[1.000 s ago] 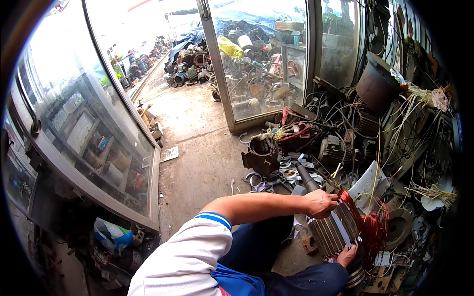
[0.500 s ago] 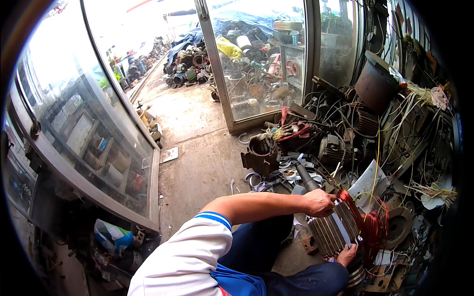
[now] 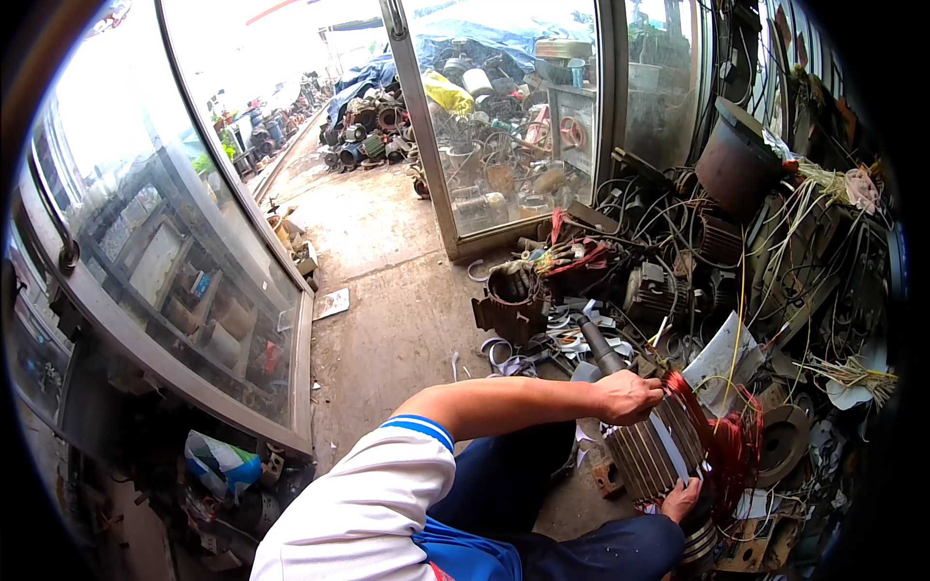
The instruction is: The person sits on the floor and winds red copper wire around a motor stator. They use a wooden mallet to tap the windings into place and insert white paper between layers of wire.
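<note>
A motor rotor with a slotted, ribbed metal core lies tilted beside my knee, its grey shaft pointing up and left. Red copper wire spreads in loose coils from its right side. Along one slot runs a narrow white insulation strip. My left hand is closed at the core's upper edge, by the strip's top end; what its fingers hold is hidden. Lower down, my right hand pinches the strip's bottom end against the core.
Scrap motors, cables and offcuts crowd the right side. A rusty motor housing stands ahead, near white paper curls. A brick lies left of the rotor. Glass doors frame the left, with a bag below. Outside is a scrap heap.
Almost nothing differs. My left hand has shifted very slightly at the core's upper edge; the rotor and my right hand stay in place.
</note>
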Demonstrator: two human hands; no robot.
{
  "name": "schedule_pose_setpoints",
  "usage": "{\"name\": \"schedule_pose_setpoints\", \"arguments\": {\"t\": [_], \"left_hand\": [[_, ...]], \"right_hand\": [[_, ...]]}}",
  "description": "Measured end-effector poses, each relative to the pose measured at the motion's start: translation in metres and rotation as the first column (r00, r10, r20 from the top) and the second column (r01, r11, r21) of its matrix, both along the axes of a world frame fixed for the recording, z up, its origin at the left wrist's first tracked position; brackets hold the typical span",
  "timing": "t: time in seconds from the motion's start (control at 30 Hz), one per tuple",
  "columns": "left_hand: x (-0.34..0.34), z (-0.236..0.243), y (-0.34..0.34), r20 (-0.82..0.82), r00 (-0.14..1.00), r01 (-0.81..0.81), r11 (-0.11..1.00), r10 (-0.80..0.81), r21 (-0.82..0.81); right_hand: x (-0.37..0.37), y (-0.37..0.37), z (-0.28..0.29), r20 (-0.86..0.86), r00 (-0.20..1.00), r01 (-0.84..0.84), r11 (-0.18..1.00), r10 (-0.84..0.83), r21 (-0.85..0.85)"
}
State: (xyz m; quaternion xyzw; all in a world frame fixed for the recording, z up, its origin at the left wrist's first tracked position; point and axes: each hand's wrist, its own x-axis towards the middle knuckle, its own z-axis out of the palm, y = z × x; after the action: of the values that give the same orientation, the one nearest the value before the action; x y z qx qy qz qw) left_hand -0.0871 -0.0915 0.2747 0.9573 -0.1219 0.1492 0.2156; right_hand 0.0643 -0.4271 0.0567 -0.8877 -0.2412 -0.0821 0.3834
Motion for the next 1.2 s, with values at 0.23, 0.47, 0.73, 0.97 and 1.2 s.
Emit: {"name": "schedule_pose_setpoints", "arguments": {"t": [0.23,0.47,0.73,0.97,1.2], "left_hand": [[0.0026,-0.0041,0.0018,-0.032,0.999,0.018,0.999,-0.019,-0.029],[0.0018,0.0016,0.002,-0.075,0.997,0.035,0.999,-0.033,0.029],[0.0017,-0.0044,0.0047,-0.053,0.998,0.023,1.0,-0.024,-0.009],[0.0058,-0.0054,0.0018,-0.015,1.0,0.018,0.999,-0.017,0.033],[-0.0006,0.0002,-0.0013,-0.069,0.998,0.0,0.999,0.003,0.04]], "right_hand": [[-0.0012,0.001,0.0015,0.006,1.0,0.006,1.0,-0.006,0.004],[-0.0018,-0.0003,0.004,0.019,1.0,0.008,1.0,-0.008,0.004],[-0.0062,0.0025,0.0065,0.024,1.0,-0.005,0.999,0.004,0.032],[0.0005,-0.0007,0.0046,0.018,1.0,0.001,0.999,-0.001,0.035],[-0.0032,0.0007,0.0076,-0.025,0.999,-0.044,0.999,0.044,0.023]]}}
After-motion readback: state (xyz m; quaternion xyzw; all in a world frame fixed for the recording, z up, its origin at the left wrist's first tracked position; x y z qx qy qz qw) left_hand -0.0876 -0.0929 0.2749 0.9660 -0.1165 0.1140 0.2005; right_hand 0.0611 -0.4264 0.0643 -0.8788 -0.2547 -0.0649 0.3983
